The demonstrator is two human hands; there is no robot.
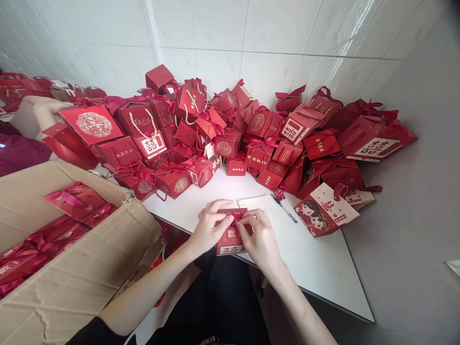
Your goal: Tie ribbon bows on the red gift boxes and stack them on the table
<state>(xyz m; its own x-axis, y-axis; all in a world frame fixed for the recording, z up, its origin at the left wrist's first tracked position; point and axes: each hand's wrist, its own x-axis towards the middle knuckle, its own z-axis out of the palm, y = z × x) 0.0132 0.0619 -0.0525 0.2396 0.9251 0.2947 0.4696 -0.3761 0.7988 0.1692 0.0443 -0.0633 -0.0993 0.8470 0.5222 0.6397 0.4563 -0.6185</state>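
A small red gift box (pixel 233 239) with white characters on it sits at the near edge of the white table, in front of my body. On its top is a dark red ribbon (pixel 237 218). From the left, my left hand (pixel 211 226) pinches the ribbon between thumb and finger, its other fingers over the box. My right hand (pixel 259 235) closes its thumb and fingertips on the ribbon's other side. The fingertips partly cover the ribbon, so its knot cannot be made out. Behind the box lies a sheet of handwritten paper (pixel 257 203).
Beside the paper is a pen (pixel 284 209). Piled red gift boxes (pixel 264 122) line the wall. A white-and-red box (pixel 325 208) stands at the right. An open carton (pixel 72 268) with ribboned boxes is at my left, and another person's arm (pixel 45 115) shows beyond it.
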